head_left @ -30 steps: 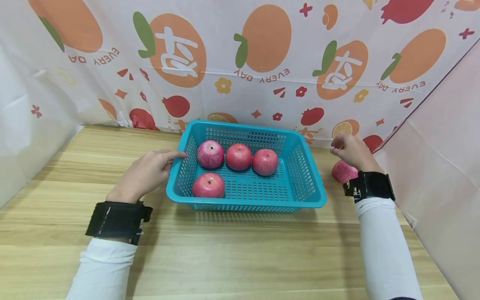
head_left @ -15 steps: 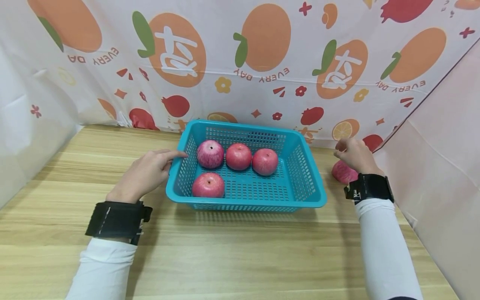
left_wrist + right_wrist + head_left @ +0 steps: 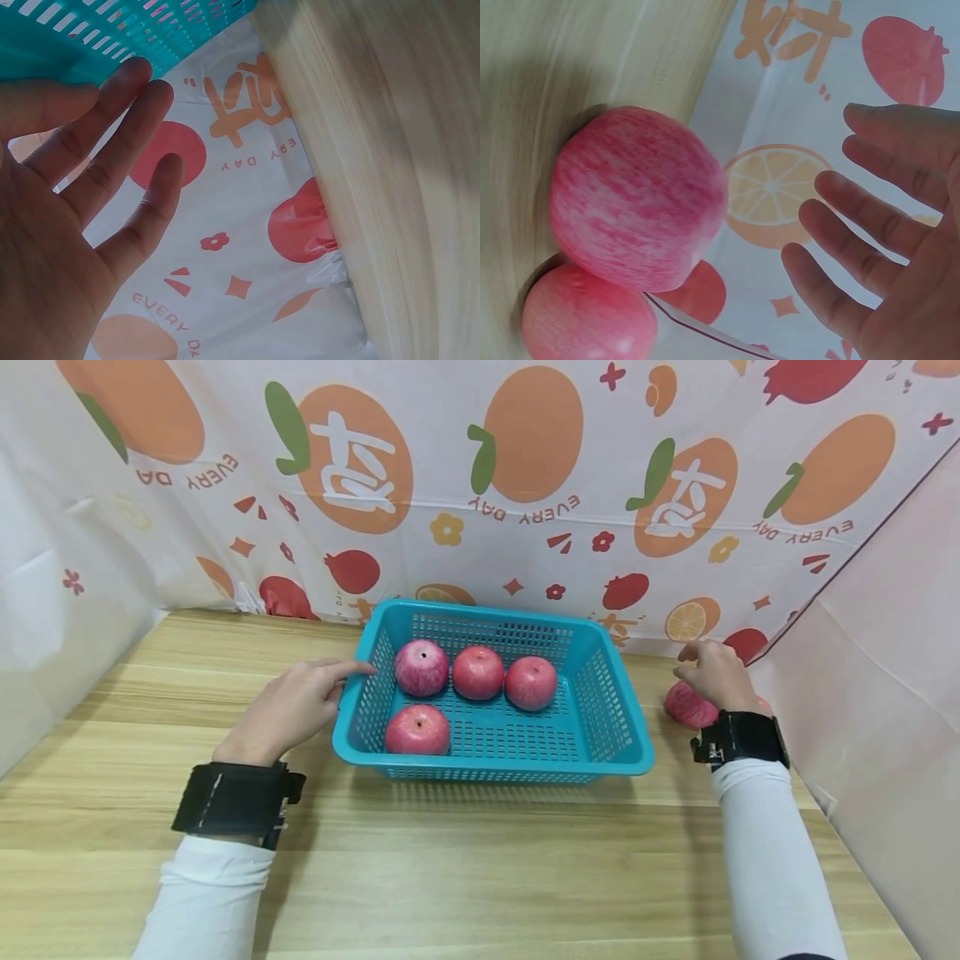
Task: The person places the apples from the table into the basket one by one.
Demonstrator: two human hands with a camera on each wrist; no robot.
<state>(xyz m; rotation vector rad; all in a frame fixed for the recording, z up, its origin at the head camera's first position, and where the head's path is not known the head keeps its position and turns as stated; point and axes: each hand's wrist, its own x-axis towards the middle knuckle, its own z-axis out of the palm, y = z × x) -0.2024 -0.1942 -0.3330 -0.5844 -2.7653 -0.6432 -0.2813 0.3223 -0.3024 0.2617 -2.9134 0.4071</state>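
Turquoise plastic basket [image 3: 495, 765] on pale wood-grained table [image 3: 450, 877]

In the head view, mid-frame, the basket holds four round red apples [image 3: 478, 673]; my left hand [image 3: 291, 708] touches its left side. At right, my right hand [image 3: 716, 675] hangs near a streaked pink-red apple [image 3: 687, 706]. White fruit-printed cloth [image 3: 480, 552] stands behind.

Left wrist: relaxed, parted fingers at left, beside the basket.

Right wrist: fingers spread at right; streaked and paler red apple [image 3: 589, 315] lie left, on wood.

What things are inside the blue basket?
Four apples: three along the back, one at the front left. The basket floor beneath them is covered and cannot be seen.
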